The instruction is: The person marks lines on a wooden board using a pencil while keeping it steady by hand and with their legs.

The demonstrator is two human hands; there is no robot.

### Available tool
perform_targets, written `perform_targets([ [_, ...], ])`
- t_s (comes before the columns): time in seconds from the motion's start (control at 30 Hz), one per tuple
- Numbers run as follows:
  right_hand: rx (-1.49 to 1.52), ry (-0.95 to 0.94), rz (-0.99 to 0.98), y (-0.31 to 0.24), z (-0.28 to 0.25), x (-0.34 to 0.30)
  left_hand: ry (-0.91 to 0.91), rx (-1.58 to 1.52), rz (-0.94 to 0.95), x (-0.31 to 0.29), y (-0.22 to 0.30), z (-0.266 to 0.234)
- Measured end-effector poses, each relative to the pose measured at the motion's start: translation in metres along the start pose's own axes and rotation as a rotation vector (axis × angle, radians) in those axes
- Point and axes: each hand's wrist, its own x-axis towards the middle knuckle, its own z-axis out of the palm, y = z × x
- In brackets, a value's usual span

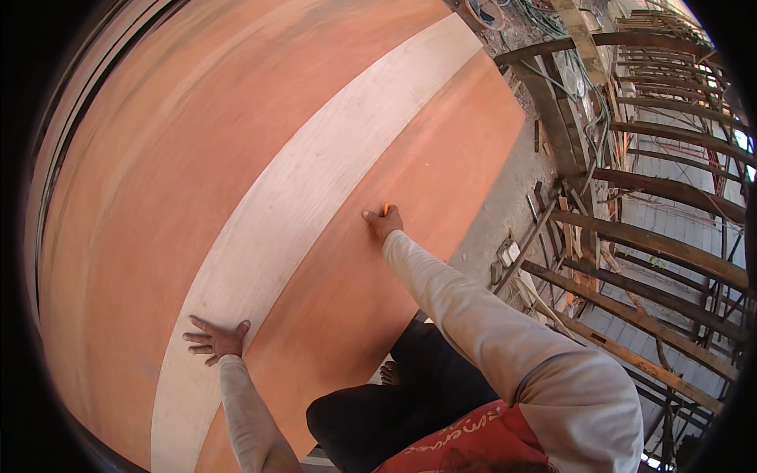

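Observation:
A long pale wooden strip (pixel 272 213) lies across a wide sheet of orange-brown board (pixel 197 173). My left hand (pixel 216 340) rests flat on the strip's near part, fingers spread, thumb by its right edge. To the right of the strip, my right hand (pixel 384 221) is down on the orange-brown surface with its fingers closed. A small orange thing (pixel 386 208), perhaps the end of a pencil or marker, sticks up from those fingers; most of it is hidden by the hand.
At the right stands a framework of wooden beams (pixel 662 244) over grey blocks. Between it and the board runs a concrete strip (pixel 493 225) with wood scraps and debris. Green hoses or cables (pixel 603 126) trail at the upper right, near a bucket (pixel 484 13). My dark-clothed legs (pixel 402 386) are at the board's near edge.

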Motion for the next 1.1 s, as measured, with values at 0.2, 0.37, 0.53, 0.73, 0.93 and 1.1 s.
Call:
perform_targets([
  [0.2, 0.001, -0.065, 0.011, -0.003, -0.003, -0.003, 0.028, 0.039, 0.006, 0.002, 0.000, -0.003],
  [0.37, -0.018, 0.035, -0.022, 0.005, -0.008, 0.002, 0.008, 0.028, 0.043, -0.007, 0.003, 0.001],
  [0.53, 0.037, -0.020, 0.028, -0.006, -0.012, -0.003, 0.018, -0.014, 0.053, -0.002, -0.001, 0.006],
  [0.73, 0.020, -0.034, 0.044, -0.027, -0.012, -0.028, 0.060, -0.055, 0.043, -0.010, -0.010, -0.009],
  [0.93, 0.167, -0.191, -0.014, 0.040, -0.042, 0.017, 0.044, -0.103, 0.111, -0.018, -0.006, 0.020],
  [1.1, 0.038, -0.384, -0.192, 0.027, -0.027, -0.048, 0.088, -0.152, 0.068, -0.012, -0.025, -0.004],
])
